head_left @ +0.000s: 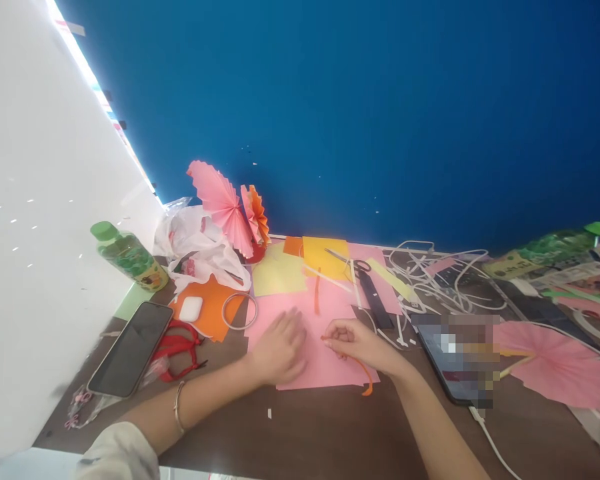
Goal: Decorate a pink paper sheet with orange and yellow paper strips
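Left hand (279, 348) flattens pink paper (325, 313); right hand (356, 341) pinches orange strip (365, 377).

A green-capped bottle (129, 255) lies tilted at the left of the tabletop (330, 433), near a dark phone (131, 348) and red scissors (179, 347). A white earbud case (191, 309) sits on orange paper (210, 308). Pleated paper fans (230, 210) lean on the blue wall (355, 120). White cables (440, 277) tangle at right, beside what seems a second phone (455, 357), blurred.
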Demonstrator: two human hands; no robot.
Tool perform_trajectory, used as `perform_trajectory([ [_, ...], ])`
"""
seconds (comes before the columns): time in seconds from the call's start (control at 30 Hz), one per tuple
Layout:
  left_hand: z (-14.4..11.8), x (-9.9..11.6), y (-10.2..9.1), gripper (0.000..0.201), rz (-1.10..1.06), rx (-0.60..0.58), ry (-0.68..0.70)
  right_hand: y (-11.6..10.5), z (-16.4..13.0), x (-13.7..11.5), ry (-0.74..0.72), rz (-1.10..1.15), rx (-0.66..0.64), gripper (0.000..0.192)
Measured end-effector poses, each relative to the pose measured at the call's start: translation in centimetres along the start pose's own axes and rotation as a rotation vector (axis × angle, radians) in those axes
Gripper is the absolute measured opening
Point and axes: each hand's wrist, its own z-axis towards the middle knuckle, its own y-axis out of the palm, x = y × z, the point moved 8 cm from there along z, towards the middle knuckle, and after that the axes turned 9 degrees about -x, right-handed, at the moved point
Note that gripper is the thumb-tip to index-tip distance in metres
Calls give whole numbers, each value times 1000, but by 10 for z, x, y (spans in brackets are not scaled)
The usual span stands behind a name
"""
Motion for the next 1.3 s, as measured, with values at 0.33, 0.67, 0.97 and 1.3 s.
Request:
perform_trajectory([
  [0.33, -12, 15, 17, 64, 17, -24, 32, -10, 55, -2, -108, 669, 11, 25],
  [0.67, -19, 16, 20, 65, 92, 100, 36, -34, 44, -55, -35, -79, -119, 28],
  [0.97, -20, 16, 16, 65, 119, 126, 7, 24, 96, -19, 46, -520, -376, 20],
  [1.3, -20, 17, 22, 67, 103, 82, -16, 26, 121, -25, 82, -666, -411, 14],
])
